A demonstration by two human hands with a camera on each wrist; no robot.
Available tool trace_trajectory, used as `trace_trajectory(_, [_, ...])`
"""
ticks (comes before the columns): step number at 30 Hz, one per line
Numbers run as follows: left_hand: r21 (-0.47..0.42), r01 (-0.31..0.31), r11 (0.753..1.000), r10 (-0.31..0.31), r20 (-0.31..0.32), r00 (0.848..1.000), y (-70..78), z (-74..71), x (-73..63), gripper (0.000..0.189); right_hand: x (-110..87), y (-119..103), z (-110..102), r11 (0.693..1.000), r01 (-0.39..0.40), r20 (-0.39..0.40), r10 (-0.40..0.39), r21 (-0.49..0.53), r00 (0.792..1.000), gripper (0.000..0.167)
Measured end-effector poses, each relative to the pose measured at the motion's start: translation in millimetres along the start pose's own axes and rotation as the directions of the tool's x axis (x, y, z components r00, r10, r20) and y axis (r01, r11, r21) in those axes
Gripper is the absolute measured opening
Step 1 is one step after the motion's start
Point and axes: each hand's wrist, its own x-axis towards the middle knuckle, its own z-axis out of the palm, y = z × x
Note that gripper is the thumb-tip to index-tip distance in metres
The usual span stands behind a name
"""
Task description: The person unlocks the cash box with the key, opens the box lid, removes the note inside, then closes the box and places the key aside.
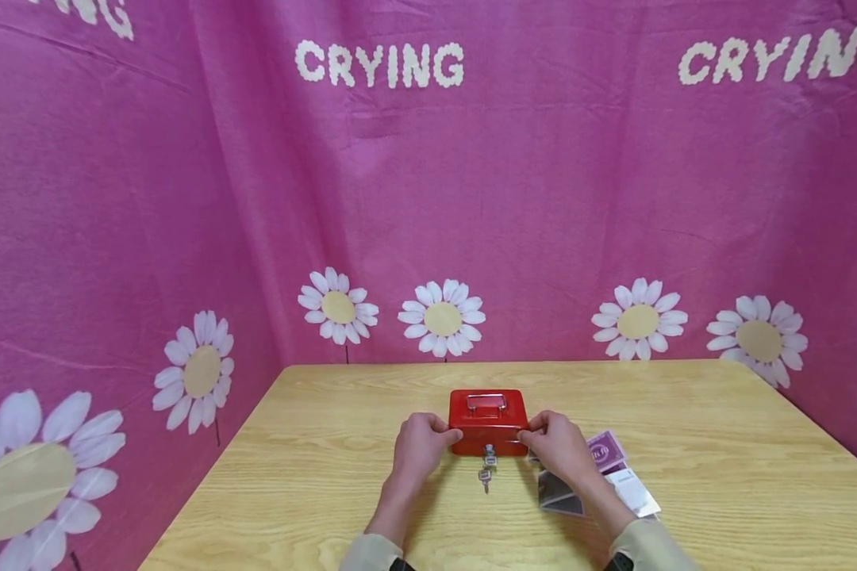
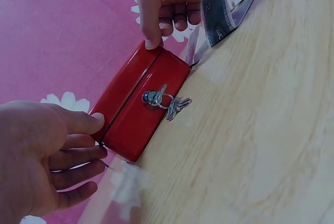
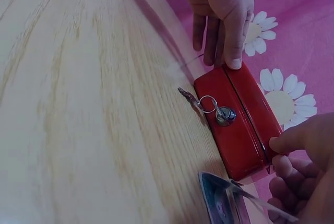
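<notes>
A red metal cash box (image 1: 489, 440) stands on the table, its lid down and a folding handle lying on top. From the lock in its front hangs a ring with small keys (image 1: 486, 477); one key sits in the lock. My left hand (image 1: 420, 444) grips the box's left front corner, thumb on the lid's edge in the left wrist view. At the opposite corner, my right hand (image 1: 560, 448) holds the lid's edge between thumb and curled forefinger. The other fingers of both hands hang beside the box.
Several banknote-like papers (image 1: 605, 452) lie right of the box, partly under my right forearm; one edge stands up from the wooden table (image 1: 314, 476). Behind and to the left hangs a pink cloth (image 1: 528, 198) with daisies and lettering.
</notes>
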Motion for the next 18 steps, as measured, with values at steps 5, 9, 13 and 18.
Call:
trace_trajectory(5, [0.0,0.015,1.0,-0.015,0.008,1.0,-1.1,0.9,-2.1,0.014,-2.2,-1.7,-0.3,0.998,0.01,0.008,-0.009,-0.054,1.0,0.021])
trace_trajectory(9, [-0.011,0.048,0.999,-0.048,0.01,0.999,-1.2,2.3,-3.9,0.014,-4.6,-3.0,0.1,0.997,0.011,0.009,-0.01,-0.073,1.0,0.022])
trace_trajectory(13, [-0.017,0.057,0.998,-0.057,-0.003,0.998,-2.2,3.9,-4.2,0.014,-4.7,-1.2,0.9,0.996,0.014,-0.001,-0.014,-0.092,1.0,0.024])
trace_trajectory(18, [-0.02,0.042,0.999,-0.042,-0.012,0.999,-5.2,4.7,-4.0,0.014,-3.7,-2.5,-1.3,0.993,0.012,0.009,-0.011,-0.121,1.0,0.026])
